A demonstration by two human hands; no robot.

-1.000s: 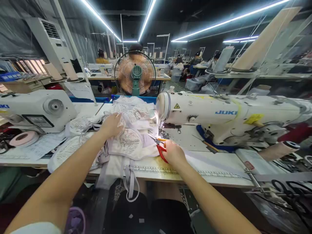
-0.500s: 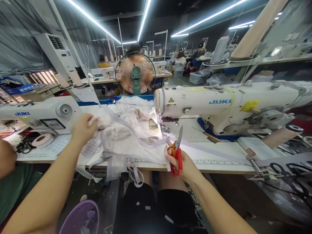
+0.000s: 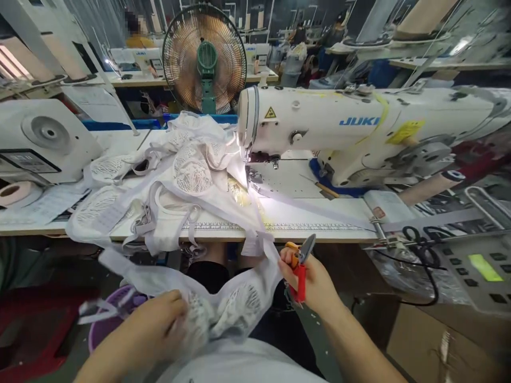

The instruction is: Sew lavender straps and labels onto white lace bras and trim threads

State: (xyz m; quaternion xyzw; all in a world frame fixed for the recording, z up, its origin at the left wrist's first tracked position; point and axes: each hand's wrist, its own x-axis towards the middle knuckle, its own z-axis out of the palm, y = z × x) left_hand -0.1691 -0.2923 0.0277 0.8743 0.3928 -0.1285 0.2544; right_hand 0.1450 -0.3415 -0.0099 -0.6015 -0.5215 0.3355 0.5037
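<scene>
A white lace bra [image 3: 243, 306] hangs over my lap, in front of the table edge. My left hand [image 3: 154, 324], slightly blurred, has its fingers closed on the bra near one cup. In my right hand [image 3: 321, 284] are scissors [image 3: 301, 282] with red and orange handles, blades pointing up. That hand's fingertips also lie against the bra's band end, where a pale elastic strip [image 3: 319, 207] runs back along the table. More white bras [image 3: 191, 173] are heaped on the tabletop, left of the needle area.
A white JUKI sewing machine [image 3: 295, 125] stands on the table [image 3: 343, 210], its lamp lit. Another machine [image 3: 48, 133] is at left. Behind stands a large fan [image 3: 206, 56]. Below are a purple basket [image 3: 96, 332] and a red stool [image 3: 43, 314]; a control panel [image 3: 479, 266] is at right.
My left hand has come from the heap on the table down to my lap, with a bra drawn off the table edge. My right hand still holds the scissors, slightly farther right.
</scene>
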